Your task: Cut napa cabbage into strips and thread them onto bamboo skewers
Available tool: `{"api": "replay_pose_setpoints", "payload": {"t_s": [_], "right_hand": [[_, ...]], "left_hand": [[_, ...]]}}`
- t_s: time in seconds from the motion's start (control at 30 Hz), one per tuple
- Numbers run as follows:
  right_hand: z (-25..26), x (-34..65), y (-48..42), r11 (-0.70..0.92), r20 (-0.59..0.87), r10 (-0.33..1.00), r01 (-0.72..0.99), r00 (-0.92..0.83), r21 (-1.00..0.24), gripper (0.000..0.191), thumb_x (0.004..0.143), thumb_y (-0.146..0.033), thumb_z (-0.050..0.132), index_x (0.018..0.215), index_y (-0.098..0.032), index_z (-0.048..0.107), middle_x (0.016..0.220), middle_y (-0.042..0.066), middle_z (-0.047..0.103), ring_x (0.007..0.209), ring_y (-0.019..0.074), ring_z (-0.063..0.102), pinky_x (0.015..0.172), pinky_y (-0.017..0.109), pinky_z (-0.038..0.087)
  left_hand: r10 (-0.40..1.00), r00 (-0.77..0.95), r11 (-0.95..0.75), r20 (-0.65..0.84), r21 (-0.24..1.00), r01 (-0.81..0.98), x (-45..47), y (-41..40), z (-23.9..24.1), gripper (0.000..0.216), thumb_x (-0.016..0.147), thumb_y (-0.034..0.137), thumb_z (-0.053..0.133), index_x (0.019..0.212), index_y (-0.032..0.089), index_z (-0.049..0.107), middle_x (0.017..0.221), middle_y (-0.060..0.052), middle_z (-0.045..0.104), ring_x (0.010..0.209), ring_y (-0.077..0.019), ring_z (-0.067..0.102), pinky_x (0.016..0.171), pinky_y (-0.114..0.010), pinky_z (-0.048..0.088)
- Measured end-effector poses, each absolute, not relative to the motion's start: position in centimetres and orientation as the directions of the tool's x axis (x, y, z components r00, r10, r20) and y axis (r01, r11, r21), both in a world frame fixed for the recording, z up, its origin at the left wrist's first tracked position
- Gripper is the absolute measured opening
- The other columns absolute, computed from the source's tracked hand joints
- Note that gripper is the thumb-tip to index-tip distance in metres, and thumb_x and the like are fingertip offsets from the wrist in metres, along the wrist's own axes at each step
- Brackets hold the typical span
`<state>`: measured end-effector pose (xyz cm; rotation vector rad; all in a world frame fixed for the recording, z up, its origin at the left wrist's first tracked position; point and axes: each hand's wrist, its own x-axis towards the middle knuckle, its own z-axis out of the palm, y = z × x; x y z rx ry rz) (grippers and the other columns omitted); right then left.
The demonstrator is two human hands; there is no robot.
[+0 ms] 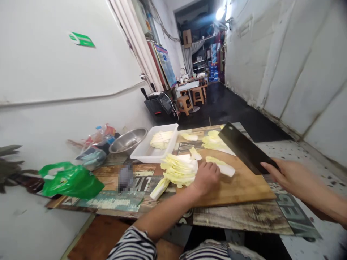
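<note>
My right hand [288,175] grips the handle end of a dark, broad-bladed cleaver [241,148], its blade raised at a slant over the right side of the wooden cutting board [244,191]. On the board, the curled fingers of my left hand [208,178] press against a pile of pale yellow napa cabbage [181,168]; my palm hides part of it. Just beyond those fingers lies a single cabbage leaf [221,166]. More leaves [214,141] rest at the board's far side, partly behind the blade. One loose leaf [159,188] lies at the board's left edge.
Left of the board stand a white plastic tub [141,153] with cabbage inside and a steel bowl [128,141]. A green plastic bag [69,180] and other bagged items [93,155] sit at the table's left end, by the wall. Stools [185,104] stand farther back.
</note>
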<state>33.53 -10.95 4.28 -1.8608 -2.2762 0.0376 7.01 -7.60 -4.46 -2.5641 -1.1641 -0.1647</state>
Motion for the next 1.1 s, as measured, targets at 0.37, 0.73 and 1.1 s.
{"api": "replay_pose_setpoints", "payload": {"t_s": [0.37,0.73,1.1], "right_hand": [[4.0,30.0,-11.9,0.347,-0.136,0.927,0.937,-0.35,-0.051,0.031,0.098,-0.032,0.043,0.083,-0.019,0.067,0.065,0.009,0.07,0.059,0.0234,0.066,0.052,0.029,0.03],[2.4,30.5,-10.3,0.407,-0.153,0.901,0.913,-0.406,-0.026,0.034,0.099,-0.032,0.042,0.082,-0.017,0.067,0.07,0.013,0.073,0.065,0.0246,0.069,0.054,0.03,0.031],[1.9,30.1,-8.8,0.428,-0.182,0.885,0.903,-0.428,-0.041,0.036,0.096,-0.034,0.047,0.071,-0.017,0.066,0.065,0.015,0.071,0.06,0.0276,0.069,0.051,0.031,0.033]], "left_hand": [[0.546,0.681,-0.685,0.488,-0.208,0.698,6.6,-9.7,-9.5,0.025,0.097,0.016,0.043,0.106,0.011,0.067,0.102,-0.016,0.069,0.097,-0.0261,0.065,0.079,-0.04,0.059],[0.549,0.665,-0.694,0.505,-0.167,0.7,6.7,-9.8,-9.5,0.03,0.097,0.014,0.041,0.106,0.011,0.069,0.105,-0.016,0.072,0.098,-0.0258,0.067,0.082,-0.04,0.061],[0.574,0.679,-0.699,0.457,-0.158,0.697,6.7,-9.7,-9.7,0.027,0.097,0.014,0.042,0.101,0.009,0.068,0.103,-0.017,0.07,0.094,-0.0257,0.064,0.079,-0.038,0.058]]}}
